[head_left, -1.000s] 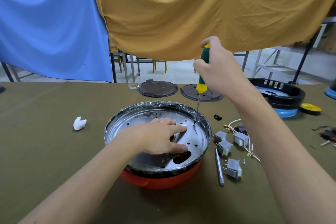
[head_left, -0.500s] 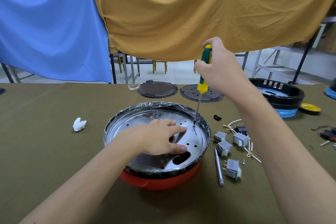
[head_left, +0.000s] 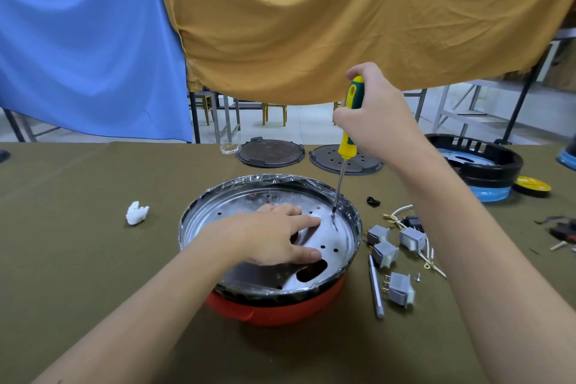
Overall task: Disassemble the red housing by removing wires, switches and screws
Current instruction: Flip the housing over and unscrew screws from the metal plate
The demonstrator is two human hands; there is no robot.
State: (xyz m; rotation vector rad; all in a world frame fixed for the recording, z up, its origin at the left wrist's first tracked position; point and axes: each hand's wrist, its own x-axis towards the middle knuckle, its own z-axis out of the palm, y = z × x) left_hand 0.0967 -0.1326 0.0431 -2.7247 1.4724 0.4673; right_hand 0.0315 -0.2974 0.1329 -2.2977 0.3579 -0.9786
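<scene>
The red housing point(head_left: 280, 309) sits at the table's middle, with a shiny perforated metal plate point(head_left: 335, 246) set in its top and crinkled film round the rim. My left hand point(head_left: 271, 235) rests flat on the plate, fingers spread toward the right. My right hand point(head_left: 378, 115) grips the green-and-yellow handle of a screwdriver point(head_left: 347, 146) held nearly upright. Its tip stands on the plate near the right rim, just past my left fingertips. Several grey switches point(head_left: 400, 288) and loose white wires point(head_left: 402, 210) lie to the right of the housing.
A silver rod point(head_left: 375, 287) lies beside the housing on the right. Two dark round discs point(head_left: 269, 153) sit at the far edge. A black and blue housing point(head_left: 486, 171) and a yellow disc point(head_left: 531, 185) stand far right. A white wad point(head_left: 136, 212) lies at the left.
My right hand has shifted slightly on the screwdriver handle; the tip stays at the same spot on the plate. My left hand has not moved.
</scene>
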